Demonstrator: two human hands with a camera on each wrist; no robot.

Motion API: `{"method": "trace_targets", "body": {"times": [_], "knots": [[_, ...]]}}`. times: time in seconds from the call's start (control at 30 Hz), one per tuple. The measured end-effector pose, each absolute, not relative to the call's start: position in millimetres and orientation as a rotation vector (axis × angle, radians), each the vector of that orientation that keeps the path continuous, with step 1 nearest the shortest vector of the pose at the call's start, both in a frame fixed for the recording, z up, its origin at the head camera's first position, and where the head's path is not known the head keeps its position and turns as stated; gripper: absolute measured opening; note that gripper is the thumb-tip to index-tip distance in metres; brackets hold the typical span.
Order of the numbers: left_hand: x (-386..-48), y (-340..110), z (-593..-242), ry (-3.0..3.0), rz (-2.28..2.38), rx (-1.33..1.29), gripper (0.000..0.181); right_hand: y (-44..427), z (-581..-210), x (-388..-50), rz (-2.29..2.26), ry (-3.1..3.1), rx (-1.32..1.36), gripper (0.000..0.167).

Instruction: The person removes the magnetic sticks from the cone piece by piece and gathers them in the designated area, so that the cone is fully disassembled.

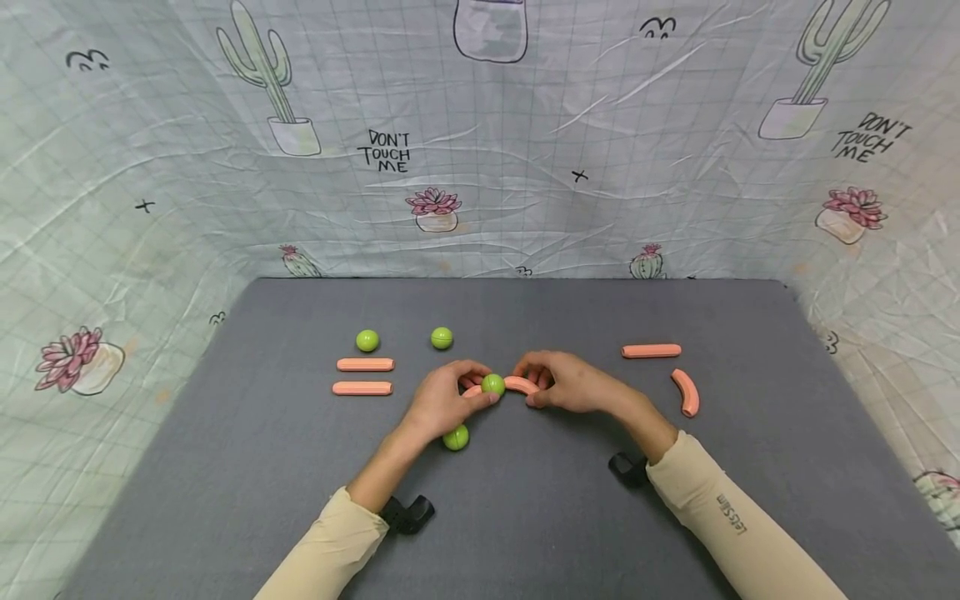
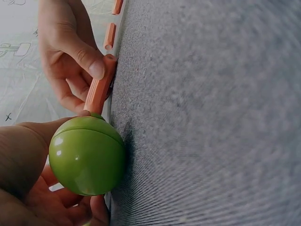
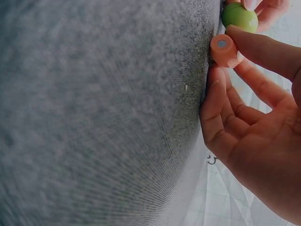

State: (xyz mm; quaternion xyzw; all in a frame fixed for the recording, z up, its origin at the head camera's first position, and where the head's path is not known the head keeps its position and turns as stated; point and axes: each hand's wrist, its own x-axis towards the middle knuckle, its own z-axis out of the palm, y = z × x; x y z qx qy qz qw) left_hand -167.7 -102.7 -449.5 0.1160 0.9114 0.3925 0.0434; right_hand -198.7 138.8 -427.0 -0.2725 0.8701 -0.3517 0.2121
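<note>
My left hand [image 1: 444, 400] pinches a green ball [image 1: 492, 384] between thumb and fingers. A curved orange stick [image 1: 472, 392] lies against the ball's left side, partly hidden by those fingers. With thumb and fingertips, my right hand [image 1: 570, 382] grips another curved orange stick [image 1: 521, 384], whose left end meets the ball. In the right wrist view, a small grey disc shows in the near end of this orange stick [image 3: 225, 49]. A second green ball [image 1: 455, 437] sits on the table beside my left hand and looms large in the left wrist view.
Two straight orange sticks [image 1: 365, 364] lie to the left, below two green balls [image 1: 367, 340]. At the right are one straight orange stick [image 1: 651, 351] and one curved orange stick [image 1: 686, 392]. A printed cloth [image 1: 495, 200] encloses the grey table [image 1: 525, 517].
</note>
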Motion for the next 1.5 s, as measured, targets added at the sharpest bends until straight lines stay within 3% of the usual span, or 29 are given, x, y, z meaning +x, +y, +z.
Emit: {"method": "trace_targets", "body": {"times": [0.47,1.5], "knots": [[-171,-103,-448,2.807,1.139,0.392,0.026,141,-426,-197,-1.036,2.372,-0.761,0.031],[-172,-103,-452,2.800,1.141,0.333,0.028,190,-422,-185,-1.193,2.351,-0.669,0.050]]}}
